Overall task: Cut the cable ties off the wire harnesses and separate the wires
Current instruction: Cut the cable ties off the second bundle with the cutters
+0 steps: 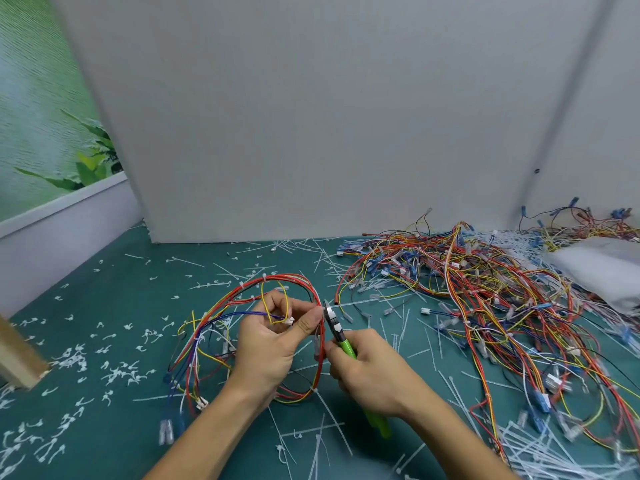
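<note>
Wire harness (pixel 277 279) is held as a loose loop around and beyond the left hand (pixel 273 344), which is closed in a pinch on the red bundle at the loop's right side, fingertips just beside the cutter tips. Green-handled cutters (pixel 341 337) are gripped in the right hand (pixel 370 372), fingers wrapped round the handles. The tips are pointed away and slightly left, at or almost at the pinched bundle; whether the blades are parted cannot be told. At that spot the bundle runs roughly near-to-far, so it is met by the blades from the right. The targeted tie is judged to sit between the left fingertips and the blades; too small to confirm. Another cable tie (pixel 265 278) is seen on the loop's far side, beyond the left hand. A pile of loose wires (pixel 485 289) lies right of and beyond the right hand. Cut ties (pixel 117 372) are scattered on the surface (pixel 104 282) left of the left hand. No bin or tray is seen; a white bag (pixel 599 265) lies far right, contents hidden.
</note>
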Available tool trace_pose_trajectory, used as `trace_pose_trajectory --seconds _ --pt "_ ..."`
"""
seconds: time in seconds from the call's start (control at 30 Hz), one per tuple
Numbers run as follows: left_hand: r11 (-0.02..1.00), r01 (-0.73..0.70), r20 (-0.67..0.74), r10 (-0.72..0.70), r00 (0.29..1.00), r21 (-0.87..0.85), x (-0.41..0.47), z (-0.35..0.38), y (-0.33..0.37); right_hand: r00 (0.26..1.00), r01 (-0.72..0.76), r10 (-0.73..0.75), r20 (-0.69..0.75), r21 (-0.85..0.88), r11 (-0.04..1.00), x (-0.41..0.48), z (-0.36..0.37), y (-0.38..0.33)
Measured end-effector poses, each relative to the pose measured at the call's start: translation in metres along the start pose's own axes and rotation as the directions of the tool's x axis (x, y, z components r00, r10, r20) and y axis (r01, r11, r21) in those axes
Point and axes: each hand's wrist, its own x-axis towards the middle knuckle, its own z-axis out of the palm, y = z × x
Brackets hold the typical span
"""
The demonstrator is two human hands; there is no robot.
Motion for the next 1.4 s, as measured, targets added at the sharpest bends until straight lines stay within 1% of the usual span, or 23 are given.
trace_pose_trajectory --seconds 0.23,0.4,0.53,0.73,0.9,1.07,1.13,1.2,1.27,1.4 --pt "1.0 0.008 -0.006 -0.008 1.0 -0.016 0.0 0.0 0.0 1.0 -0.028 0.028 -0.006 0.017 0.999 0.0 0.001 -0.001" --pt "1.0 0.012 0.026 -0.013 1.0 0.014 -0.001 0.002 -0.001 1.0 -0.022 0.022 -0.008 0.056 0.998 0.001 -0.001 -0.003" --pt "0.999 0.0 0.02 -0.001 1.0 0.032 -0.002 0.002 -0.002 0.999 -0.037 0.038 -0.019 0.08 0.996 0.001 -0.001 -0.002" --pt "1.0 0.01 0.014 -0.01 1.0 0.026 -0.003 0.004 0.0 0.998 -0.06 0.057 0.021 0.149 0.987 0.001 0.001 -0.003" --pt "1.0 0.007 0.037 -0.008 0.999 0.021 -0.003 0.004 0.001 0.997 -0.059 0.051 0.054 0.159 0.985 -0.001 0.001 -0.006" --pt "0.999 0.003 0.031 -0.004 1.0 0.034 -0.003 0.002 0.0 0.997 -0.077 0.073 0.032 0.155 0.985 -0.004 0.0 -0.01" --pt "0.999 0.002 0.029 -0.003 1.0 0.037 -0.004 0.002 0.0 0.996 -0.09 0.085 0.035 0.193 0.977 -0.004 0.0 -0.011" --pt "0.999 0.005 0.036 -0.006 0.999 0.033 -0.004 0.003 0.001 0.993 -0.117 0.104 0.06 0.282 0.952 -0.006 0.001 -0.013" --pt "1.0 0.007 0.048 -0.007 0.999 0.007 -0.004 0.004 0.003 0.992 -0.121 0.105 0.066 0.333 0.935 -0.007 0.001 -0.017" --pt "1.0 0.007 0.044 -0.006 0.999 -0.025 -0.004 0.003 0.005 0.996 -0.084 0.066 0.066 0.32 0.944 -0.009 0.001 -0.02"
